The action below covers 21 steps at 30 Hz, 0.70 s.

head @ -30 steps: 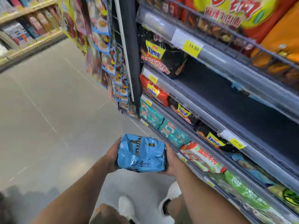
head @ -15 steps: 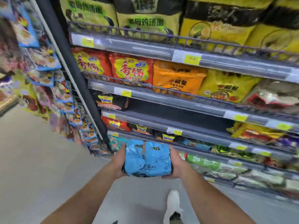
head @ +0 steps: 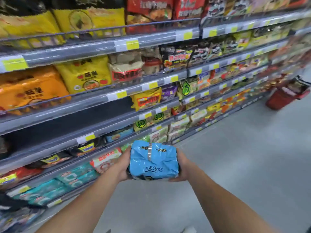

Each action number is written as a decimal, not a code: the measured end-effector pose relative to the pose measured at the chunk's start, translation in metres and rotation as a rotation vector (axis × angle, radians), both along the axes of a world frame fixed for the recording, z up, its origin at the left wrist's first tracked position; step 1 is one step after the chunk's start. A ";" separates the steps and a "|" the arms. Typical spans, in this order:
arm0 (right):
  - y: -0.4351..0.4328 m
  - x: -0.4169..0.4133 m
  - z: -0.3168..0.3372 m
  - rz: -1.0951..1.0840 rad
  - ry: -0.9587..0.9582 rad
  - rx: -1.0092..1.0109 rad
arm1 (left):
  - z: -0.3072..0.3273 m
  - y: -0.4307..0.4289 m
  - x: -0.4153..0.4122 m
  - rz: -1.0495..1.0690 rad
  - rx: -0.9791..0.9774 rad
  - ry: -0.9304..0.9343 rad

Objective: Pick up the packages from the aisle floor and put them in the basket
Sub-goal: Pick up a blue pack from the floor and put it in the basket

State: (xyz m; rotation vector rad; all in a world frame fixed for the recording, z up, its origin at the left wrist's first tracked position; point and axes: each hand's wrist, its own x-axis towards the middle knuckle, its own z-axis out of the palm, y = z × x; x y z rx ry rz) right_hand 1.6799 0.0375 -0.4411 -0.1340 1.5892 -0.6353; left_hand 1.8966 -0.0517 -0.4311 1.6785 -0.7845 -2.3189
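Squarely in front of the person, a crinkled light-blue plastic noodle multipack (head: pixel 154 162) with dark print and a silvery seam is held up off the grey aisle floor (head: pixel 244 157) between both hands. The left hand (head: pixel 123 165) clasps its left side and the right hand (head: pixel 184 167) its right side. Each grip is closed on the pack, with the fingers curled round its edges and mostly hidden beneath it. Both bare forearms reach in from the bottom edge.

Behind and to the left of the pack runs a long grey shelving unit (head: pixel 101 47) with wire front rails and yellow price tags (head: pixel 132 44), receding toward the far right. Its upper shelves carry big yellow bags (head: pixel 84 76), orange bags (head: pixel 28 91) and red packs (head: pixel 149 7). Teal packs (head: pixel 72 180) fill the bottom shelf near the left corner, and a white-and-red pack (head: pixel 106 160) sits just behind the left hand. The shelf fronts stand just beside the left hand but do not touch the pack.

A red plastic shopping basket (head: pixel 284 96) stands on the floor at the far right, just beside the foot of the shelving and well apart from the blue pack. Dark packages show inside it, too blurred to tell apart. Grey floor lies between the pack and the basket.
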 end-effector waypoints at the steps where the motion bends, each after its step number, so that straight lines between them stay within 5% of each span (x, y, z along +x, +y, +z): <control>1: 0.015 -0.033 -0.010 -0.072 -0.042 -0.013 | -0.002 0.005 -0.034 -0.062 0.010 -0.014; 10: 0.157 -0.242 0.011 -0.472 -0.154 -0.063 | -0.012 0.079 -0.303 -0.435 -0.020 -0.080; 21: 0.235 -0.394 -0.023 -0.780 -0.132 -0.025 | -0.028 0.118 -0.503 -0.641 -0.105 -0.094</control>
